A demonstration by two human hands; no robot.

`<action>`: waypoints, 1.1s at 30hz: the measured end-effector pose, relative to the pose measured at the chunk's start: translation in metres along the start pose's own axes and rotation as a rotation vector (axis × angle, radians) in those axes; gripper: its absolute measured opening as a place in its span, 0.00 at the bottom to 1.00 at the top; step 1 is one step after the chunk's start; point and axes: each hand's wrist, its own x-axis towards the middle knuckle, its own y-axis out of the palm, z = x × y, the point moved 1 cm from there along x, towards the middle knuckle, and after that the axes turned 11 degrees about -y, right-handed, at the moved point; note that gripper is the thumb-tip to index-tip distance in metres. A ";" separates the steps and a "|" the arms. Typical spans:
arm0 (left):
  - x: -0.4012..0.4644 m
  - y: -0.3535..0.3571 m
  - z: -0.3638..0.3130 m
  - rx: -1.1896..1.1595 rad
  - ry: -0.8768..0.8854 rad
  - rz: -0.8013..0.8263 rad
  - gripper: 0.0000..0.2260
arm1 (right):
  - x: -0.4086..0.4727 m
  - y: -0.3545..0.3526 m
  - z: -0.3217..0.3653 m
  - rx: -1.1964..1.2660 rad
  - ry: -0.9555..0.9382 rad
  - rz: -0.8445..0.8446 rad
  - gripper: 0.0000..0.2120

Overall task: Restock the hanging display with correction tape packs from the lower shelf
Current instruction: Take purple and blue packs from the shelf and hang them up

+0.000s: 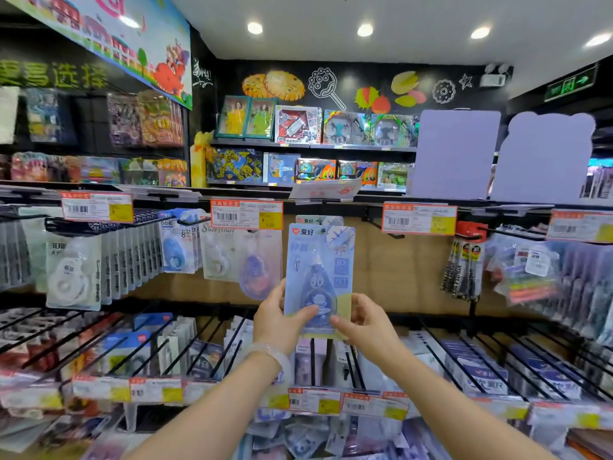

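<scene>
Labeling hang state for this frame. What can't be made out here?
Head view only:
- Whether the blue correction tape pack is already on its hook: its top edge overlaps another pack behind it.
- The pack's lower corners: covered by the left hand and right hand.
- Price tag figures: too small and blurred.
- Lower shelf stock: blurred, cut by the bottom edge.

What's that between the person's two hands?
A blue correction tape pack, upright in the head view. The left hand and right hand pinch its lower corners.

Blue correction tape pack — yellow-green base
</scene>
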 end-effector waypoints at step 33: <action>0.118 0.057 0.010 0.482 -0.207 -0.063 0.23 | 0.104 0.011 -0.048 -0.418 0.079 -0.128 0.28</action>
